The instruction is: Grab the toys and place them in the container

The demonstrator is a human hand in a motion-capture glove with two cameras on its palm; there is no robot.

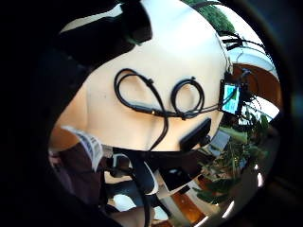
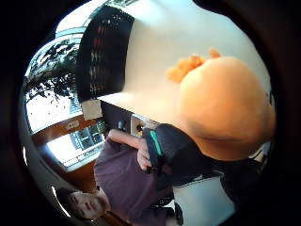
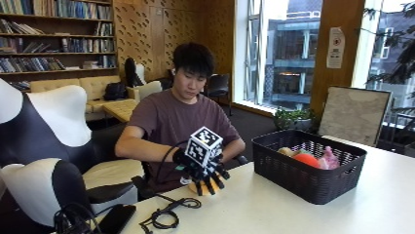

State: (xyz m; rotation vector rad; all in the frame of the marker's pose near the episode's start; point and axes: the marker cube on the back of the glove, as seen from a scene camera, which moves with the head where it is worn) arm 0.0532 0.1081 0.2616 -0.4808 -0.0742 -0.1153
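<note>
While palm-down at the table's (image 3: 363,195) edge, right hand's (image 3: 206,171) fingers (image 3: 214,183) wrap an orange toy (image 3: 202,187).

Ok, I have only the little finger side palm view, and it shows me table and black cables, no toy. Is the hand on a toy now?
Observer: Yes. In the outside view the gloved right hand has its fingers curled over an orange toy near the edge of the table.
Operator: Where is the container?
Observer: The black basket stands on the same table, apart from the hand, on the person's left side.
Operator: Is something in it?
Observer: Yes, an orange-red round toy and a pink toy lie inside.
</note>
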